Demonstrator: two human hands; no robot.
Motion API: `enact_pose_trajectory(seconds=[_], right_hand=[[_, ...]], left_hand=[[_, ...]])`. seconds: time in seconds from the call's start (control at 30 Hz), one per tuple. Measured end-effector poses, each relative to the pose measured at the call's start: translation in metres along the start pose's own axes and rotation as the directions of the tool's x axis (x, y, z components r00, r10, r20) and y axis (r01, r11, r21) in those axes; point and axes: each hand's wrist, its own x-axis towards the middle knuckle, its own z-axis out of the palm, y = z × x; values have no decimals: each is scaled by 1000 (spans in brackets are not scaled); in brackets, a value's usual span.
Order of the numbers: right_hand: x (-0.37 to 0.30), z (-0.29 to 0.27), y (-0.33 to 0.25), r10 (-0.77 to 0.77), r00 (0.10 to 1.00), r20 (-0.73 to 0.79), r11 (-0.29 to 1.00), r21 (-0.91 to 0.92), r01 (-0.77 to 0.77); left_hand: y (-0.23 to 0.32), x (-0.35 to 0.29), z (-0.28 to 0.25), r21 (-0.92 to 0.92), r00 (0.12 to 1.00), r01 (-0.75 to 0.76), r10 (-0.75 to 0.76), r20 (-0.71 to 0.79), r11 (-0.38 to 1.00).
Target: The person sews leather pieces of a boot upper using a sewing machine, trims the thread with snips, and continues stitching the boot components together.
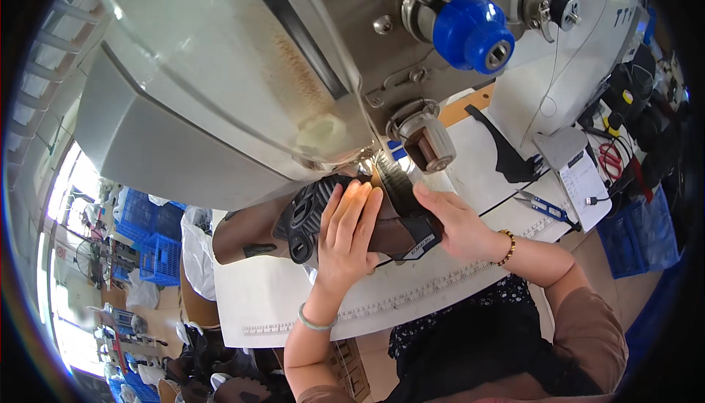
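White tabletop (272, 296) beneath inward-angled hands (345, 234)

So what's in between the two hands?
In the head view, part of the brown and black shoe piece lies between the left hand and right hand.

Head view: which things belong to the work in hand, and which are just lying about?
In the work:
brown-and-black footwear piece, touched by the left hand and right hand;
grey-and-white metal sewing machine above it.

Apparently lying about:
blue-handled metal snips;
black curved flat piece;
white paper sheet;
blue plastic crate.
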Motion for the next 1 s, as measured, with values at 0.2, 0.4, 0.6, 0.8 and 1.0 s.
enact_pose_trajectory(seconds=[0.2,0.4,0.6,0.8,1.0], right_hand=[[-12,-3,-2,-109,992,71,968,-217,122],[-13,-4,4,-171,983,66,957,-227,182],[4,-8,-10,28,999,-39,986,-163,-34],[8,-6,4,-187,980,-60,941,-298,161],[10,-2,13,-333,939,-87,892,-353,283]], left_hand=[[-2,3,3,-65,1000,10,-11,-24,998],[0,4,3,-76,999,15,-18,-36,997],[4,-2,3,-27,998,58,-57,12,998],[13,-1,-1,-9,994,98,-98,41,995],[11,2,-6,-44,990,110,-106,90,993]])
